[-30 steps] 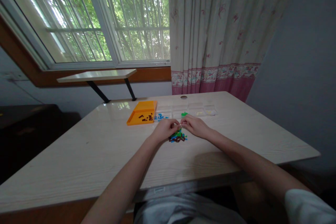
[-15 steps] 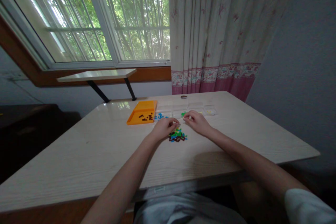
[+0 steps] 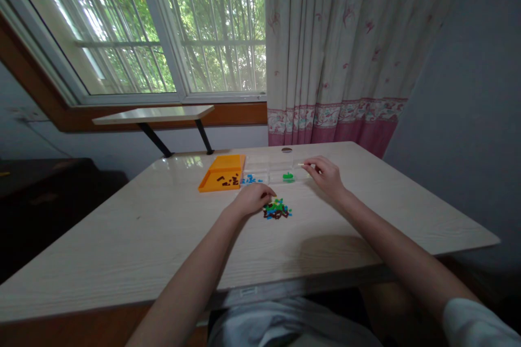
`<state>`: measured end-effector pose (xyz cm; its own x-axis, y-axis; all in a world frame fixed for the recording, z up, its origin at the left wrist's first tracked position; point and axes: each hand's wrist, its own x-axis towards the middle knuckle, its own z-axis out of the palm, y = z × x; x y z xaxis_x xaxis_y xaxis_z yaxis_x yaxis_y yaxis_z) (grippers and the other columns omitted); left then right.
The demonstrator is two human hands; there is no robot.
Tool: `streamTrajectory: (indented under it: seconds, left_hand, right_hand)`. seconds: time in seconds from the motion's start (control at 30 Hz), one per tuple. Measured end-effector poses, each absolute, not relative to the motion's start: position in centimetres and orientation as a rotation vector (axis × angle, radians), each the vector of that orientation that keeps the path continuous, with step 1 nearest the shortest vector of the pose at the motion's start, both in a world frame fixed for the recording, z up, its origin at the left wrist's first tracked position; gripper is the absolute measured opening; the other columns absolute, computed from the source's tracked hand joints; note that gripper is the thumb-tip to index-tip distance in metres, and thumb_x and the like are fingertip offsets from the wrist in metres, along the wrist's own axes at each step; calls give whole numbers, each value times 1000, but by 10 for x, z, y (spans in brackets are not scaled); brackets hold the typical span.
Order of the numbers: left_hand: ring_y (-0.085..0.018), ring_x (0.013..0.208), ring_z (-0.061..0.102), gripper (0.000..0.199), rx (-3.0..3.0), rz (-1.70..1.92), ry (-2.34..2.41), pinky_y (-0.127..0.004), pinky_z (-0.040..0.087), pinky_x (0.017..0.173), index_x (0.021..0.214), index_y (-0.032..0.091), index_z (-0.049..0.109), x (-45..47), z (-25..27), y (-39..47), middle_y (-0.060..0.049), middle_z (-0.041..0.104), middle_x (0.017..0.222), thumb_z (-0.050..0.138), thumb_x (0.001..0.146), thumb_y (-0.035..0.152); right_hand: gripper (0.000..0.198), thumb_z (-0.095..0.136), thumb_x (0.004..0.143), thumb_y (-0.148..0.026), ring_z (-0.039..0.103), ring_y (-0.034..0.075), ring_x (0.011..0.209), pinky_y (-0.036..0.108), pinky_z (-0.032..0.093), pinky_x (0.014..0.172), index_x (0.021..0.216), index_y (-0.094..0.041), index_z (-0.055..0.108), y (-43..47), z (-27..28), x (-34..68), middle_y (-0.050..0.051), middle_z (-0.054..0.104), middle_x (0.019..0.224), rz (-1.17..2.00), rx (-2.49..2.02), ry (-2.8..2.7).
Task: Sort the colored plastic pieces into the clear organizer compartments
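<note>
1. The right hand (image 3: pixel 325 174) pinches a small pale stick (image 3: pixel 300 164) between thumb and finger. It is held near one end, maybe because it is so thin; the other end pokes out to the left.
2. The left hand (image 3: pixel 253 198) is curled low over the worktop (image 3: pixel 171 227), its fingertips by the top edge of a heap of little pieces (image 3: pixel 277 210). I cannot tell if it is pinching a piece or just resting there.
3. The heap is just to the right of the left hand, nearer the body than the right hand. It has brown, blue, green and some yellow bits, likely put there so both hands can get to it.
4. Just left of the right hand's fingertips, green pieces (image 3: pixel 288 177) sit in a clear tray (image 3: pixel 280 169). Blue pieces (image 3: pixel 250 179) lie beyond the left hand.
5. Beyond the left hand and to its left is an open orange box (image 3: pixel 226 161) with brown pieces (image 3: pixel 234 180) inside. The colours seem to be kept apart here.
6. The tray's see-through walls are hard to make out, and the right hand may cover some of it. The left fingers hide a bit of the heap.
</note>
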<state>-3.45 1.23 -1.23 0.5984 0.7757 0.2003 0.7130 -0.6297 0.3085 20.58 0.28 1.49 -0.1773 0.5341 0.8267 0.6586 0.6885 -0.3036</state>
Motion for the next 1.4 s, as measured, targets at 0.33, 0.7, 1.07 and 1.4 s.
streamTrajectory:
  seconds: [0.33, 0.7, 1.07, 1.4]
  left_hand:
    - [-17, 72, 60, 26, 2612, 507, 1311, -23, 41, 65, 90, 19, 68, -36, -14, 13, -5, 68, 79, 46, 75, 20]
    - [-14, 64, 58, 25, 2590, 444, 1349, -21, 36, 56, 88, 19, 66, -35, -19, 15, -3, 67, 72, 45, 79, 29]
    - [-14, 65, 56, 26, 2584, 575, 1305, -21, 35, 57, 88, 18, 65, -28, -17, 13, -4, 66, 74, 43, 81, 29]
    - [-11, 62, 51, 26, 2510, 698, 1169, -19, 33, 56, 86, 15, 64, -17, -10, 7, -2, 62, 69, 42, 82, 27]
  right_hand:
    - [21, 50, 84, -35, 54, 13, 65, 24, 42, 60, 80, -19, 62, -2, 17, 202, 4, 63, 75, -166, -868, -1855]
    - [21, 48, 84, -32, 58, 17, 83, 25, 41, 69, 86, -22, 66, 25, -2, 230, 3, 65, 90, -288, -1466, -1987]
    - [22, 46, 85, -30, 58, 16, 87, 25, 41, 74, 95, -23, 64, 15, -15, 200, 3, 65, 95, -65, -1390, -2157]
    - [14, 55, 79, -26, 56, 13, 70, 22, 39, 63, 84, -19, 66, -1, -25, 170, 2, 65, 77, 182, -1079, -2234]
